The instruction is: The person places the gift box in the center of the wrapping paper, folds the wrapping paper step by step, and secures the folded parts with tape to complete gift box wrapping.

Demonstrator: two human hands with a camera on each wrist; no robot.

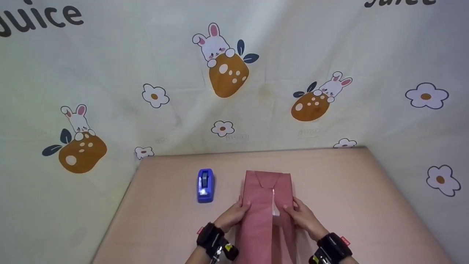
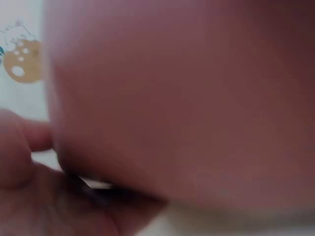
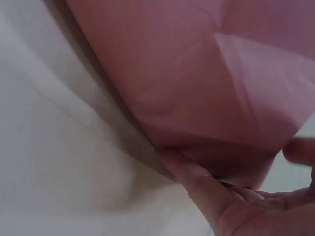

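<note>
A long package wrapped in dusty-pink paper [image 1: 265, 198] lies on the pink table [image 1: 348, 190], with folded flaps at its far end and a pale shiny strip along the top seam. My left hand [image 1: 234, 214] grips its left side, fingertips over the top edge. My right hand [image 1: 300, 216] grips the right side the same way. In the left wrist view the pink paper [image 2: 187, 98] fills the frame, blurred, with the left hand [image 2: 29, 196] beneath it. In the right wrist view a finger of the right hand [image 3: 236, 206] runs under the paper's [image 3: 197, 73] lower edge.
A blue tape dispenser [image 1: 205, 185] stands on the table left of the package. A cream cloth printed with rabbits and flowers [image 1: 227, 73] hangs behind and at both sides of the table. Both wrists wear black straps.
</note>
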